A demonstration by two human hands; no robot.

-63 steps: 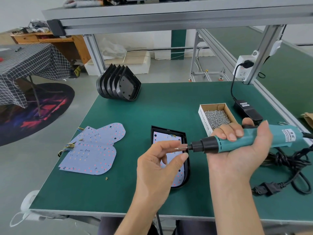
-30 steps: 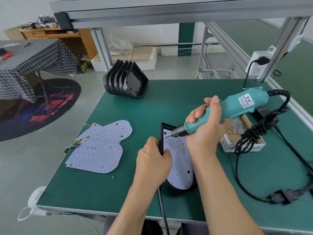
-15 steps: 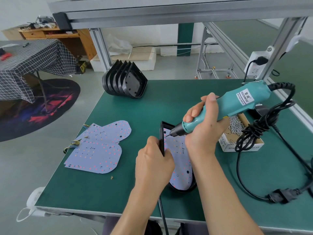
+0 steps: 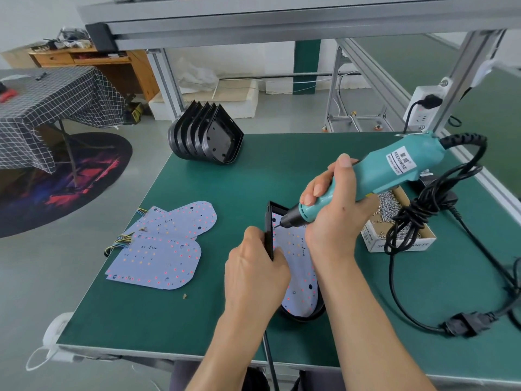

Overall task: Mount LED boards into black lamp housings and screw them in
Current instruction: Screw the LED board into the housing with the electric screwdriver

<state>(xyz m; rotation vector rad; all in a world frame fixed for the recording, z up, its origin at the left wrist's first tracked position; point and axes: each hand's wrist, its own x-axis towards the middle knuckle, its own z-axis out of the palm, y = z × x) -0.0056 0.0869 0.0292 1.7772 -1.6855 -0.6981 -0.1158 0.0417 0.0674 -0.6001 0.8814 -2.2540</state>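
Right hand point(image 4: 335, 213) wraps the teal electric screwdriver point(image 4: 375, 176), bit tip down on the LED board point(image 4: 298, 266) near its far-left corner. Left hand point(image 4: 255, 273) grips the black lamp housing point(image 4: 269, 230) by its left wall — housing sits mid-table, board inside it. Spare LED boards point(image 4: 160, 246) lie left; screw box point(image 4: 400, 230) right.

both hands curled in grips, left hand point(image 4: 255, 266) low, right hand point(image 4: 335, 210) seemingly higher.
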